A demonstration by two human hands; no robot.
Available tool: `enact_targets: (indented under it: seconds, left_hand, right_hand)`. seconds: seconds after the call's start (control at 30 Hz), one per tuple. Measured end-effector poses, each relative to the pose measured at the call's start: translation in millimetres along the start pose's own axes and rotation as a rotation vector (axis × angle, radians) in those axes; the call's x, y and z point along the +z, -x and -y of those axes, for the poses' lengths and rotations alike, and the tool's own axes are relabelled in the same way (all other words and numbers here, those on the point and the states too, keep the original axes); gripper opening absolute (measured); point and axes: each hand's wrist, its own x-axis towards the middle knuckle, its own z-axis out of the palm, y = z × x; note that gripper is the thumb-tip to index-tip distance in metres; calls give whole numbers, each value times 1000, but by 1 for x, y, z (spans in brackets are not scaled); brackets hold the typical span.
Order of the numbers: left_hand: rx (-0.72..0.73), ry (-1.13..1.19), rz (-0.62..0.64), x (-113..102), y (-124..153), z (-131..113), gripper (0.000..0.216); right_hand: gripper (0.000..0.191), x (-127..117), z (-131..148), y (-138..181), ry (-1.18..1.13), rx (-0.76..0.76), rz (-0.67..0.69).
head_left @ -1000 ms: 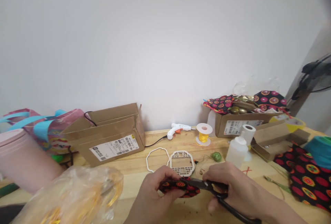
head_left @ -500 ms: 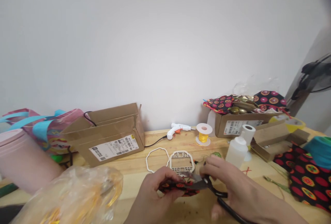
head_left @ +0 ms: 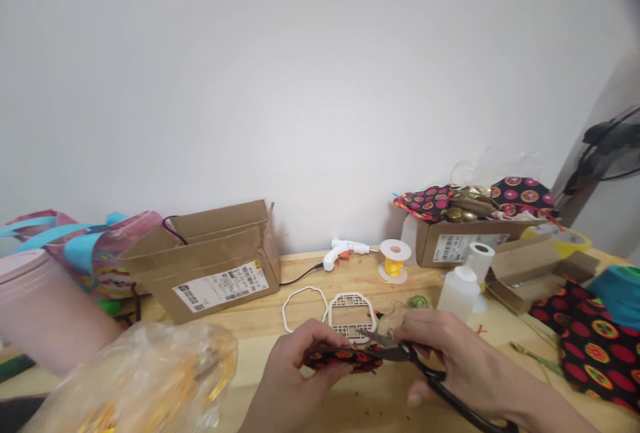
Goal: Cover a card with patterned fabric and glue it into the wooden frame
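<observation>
My left hand [head_left: 295, 380] pinches a small piece of black cloth with red and orange circles [head_left: 345, 358] just above the wooden table [head_left: 260, 333]. My right hand [head_left: 450, 356] grips black-handled scissors [head_left: 400, 353], whose blades stand slightly apart at the cloth's upper right edge. Just behind the hands lie a pale wooden lattice frame [head_left: 351, 311] and a thin white outline frame [head_left: 304, 302].
A cardboard box [head_left: 210, 263] stands at back left, a white glue gun [head_left: 347, 250], a yellow thread spool [head_left: 395, 260] and a white bottle [head_left: 457, 292] further right. A box of patterned cloth [head_left: 470, 220] sits at back right. A clear plastic bag [head_left: 145, 380] lies front left.
The scissor blades closed on the cloth and have parted again, shifting a little along its edge. My left hand keeps its pinch on the cloth.
</observation>
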Motion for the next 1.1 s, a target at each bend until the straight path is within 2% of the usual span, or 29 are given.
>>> enact_targets:
  seconds: [0.17, 0.53, 0.9, 1.1]
  left_hand:
    - [18, -65, 99, 0, -2, 2, 13]
    - [21, -95, 129, 4, -1, -9, 17]
    - [18, -166, 231, 6, 2, -11, 11]
    - [6, -274, 231, 4, 2, -13, 15]
  right_hand:
    - [43, 3, 4, 1, -3, 2, 51]
    - [38, 9, 4, 0, 44, -34, 66]
    - [42, 9, 10, -2, 129, -66, 98]
    - [28, 7, 4, 0, 224, -89, 62]
